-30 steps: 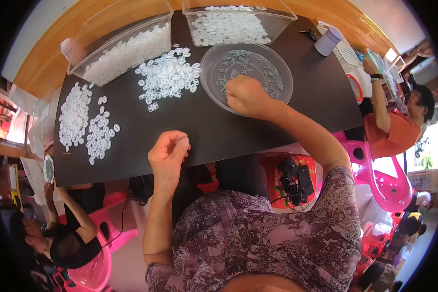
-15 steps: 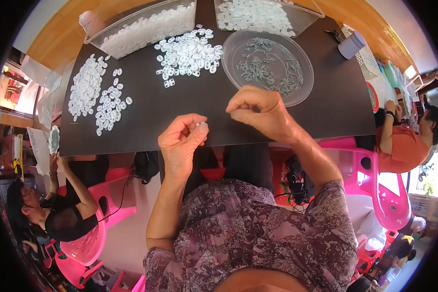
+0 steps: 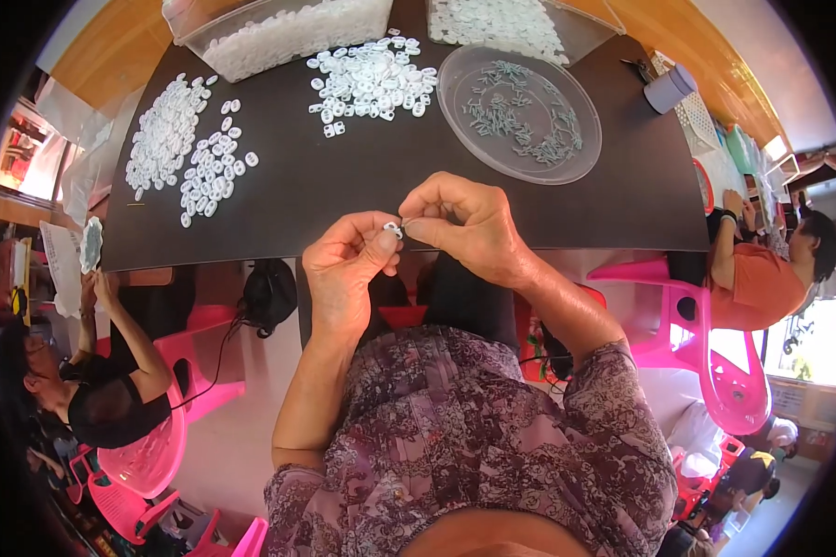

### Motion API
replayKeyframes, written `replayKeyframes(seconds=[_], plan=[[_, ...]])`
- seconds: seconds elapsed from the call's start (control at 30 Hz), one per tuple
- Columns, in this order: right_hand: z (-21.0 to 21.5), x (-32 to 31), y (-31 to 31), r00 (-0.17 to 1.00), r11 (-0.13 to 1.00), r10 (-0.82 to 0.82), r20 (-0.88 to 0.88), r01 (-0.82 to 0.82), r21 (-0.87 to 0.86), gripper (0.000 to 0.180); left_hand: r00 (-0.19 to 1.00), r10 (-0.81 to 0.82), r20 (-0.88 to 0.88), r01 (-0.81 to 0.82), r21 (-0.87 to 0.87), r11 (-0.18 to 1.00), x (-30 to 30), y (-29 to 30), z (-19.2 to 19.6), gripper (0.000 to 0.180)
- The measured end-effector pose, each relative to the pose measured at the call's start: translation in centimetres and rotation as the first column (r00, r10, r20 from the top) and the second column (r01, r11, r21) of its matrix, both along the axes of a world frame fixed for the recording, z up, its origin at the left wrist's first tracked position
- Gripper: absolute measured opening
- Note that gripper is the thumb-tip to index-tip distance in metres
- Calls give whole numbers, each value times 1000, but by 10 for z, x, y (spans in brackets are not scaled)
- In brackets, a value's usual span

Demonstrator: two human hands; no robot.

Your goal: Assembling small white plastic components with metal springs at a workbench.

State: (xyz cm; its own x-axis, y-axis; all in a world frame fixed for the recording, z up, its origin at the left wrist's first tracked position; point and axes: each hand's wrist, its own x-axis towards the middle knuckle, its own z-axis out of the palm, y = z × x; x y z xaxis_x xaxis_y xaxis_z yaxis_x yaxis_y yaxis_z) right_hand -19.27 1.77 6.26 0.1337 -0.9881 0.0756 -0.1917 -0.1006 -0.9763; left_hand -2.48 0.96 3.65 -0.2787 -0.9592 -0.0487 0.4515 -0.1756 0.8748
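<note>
My left hand [image 3: 342,262] is closed in a pinch on a small white plastic piece [image 3: 393,229] with openings in it, held above the near edge of the table. Fingertips of my right hand [image 3: 472,230] are pinched right beside that piece, almost touching it. Whatever they hold is too small to make out. Beyond my hands, a round clear plastic dish [image 3: 457,119] holds many small grey pins [image 3: 495,117]. A heap of white plastic pieces [image 3: 373,85] lies left of the dish. Farther left are two more groups of white oval pieces, a large one [image 3: 165,139] and a smaller one [image 3: 214,176].
Two clear bins of white pieces, one at the left [image 3: 191,35] and one at the right [image 3: 590,26], stand at the back of the dark table [image 3: 288,200]. A grey cup [image 3: 669,89] is at the far right. Other people sit on both sides on pink chairs [image 3: 734,390].
My right hand has moved left and closer to my left hand, and its fingertips now meet the white piece. The whole view has shifted slightly, with the table sitting higher.
</note>
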Motion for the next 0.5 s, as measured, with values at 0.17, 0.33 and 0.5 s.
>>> replayKeyframes(seconds=[0.17, 0.33, 0.5], plan=[[3, 6, 5, 998, 999, -21, -57, 19, -28, 11, 998, 29, 53, -28, -23, 999, 4, 5, -1, 12], [3, 12, 8, 994, 997, -12, -104, 5, -73, 11, 995, 58, 78, -53, -64, 997, 8, 10, -2, 12], [2, 20, 9, 993, 994, 9, -117, -22, -110, 11, 991, 84, 104, -77, -72, 994, 15, 16, -2, 11]])
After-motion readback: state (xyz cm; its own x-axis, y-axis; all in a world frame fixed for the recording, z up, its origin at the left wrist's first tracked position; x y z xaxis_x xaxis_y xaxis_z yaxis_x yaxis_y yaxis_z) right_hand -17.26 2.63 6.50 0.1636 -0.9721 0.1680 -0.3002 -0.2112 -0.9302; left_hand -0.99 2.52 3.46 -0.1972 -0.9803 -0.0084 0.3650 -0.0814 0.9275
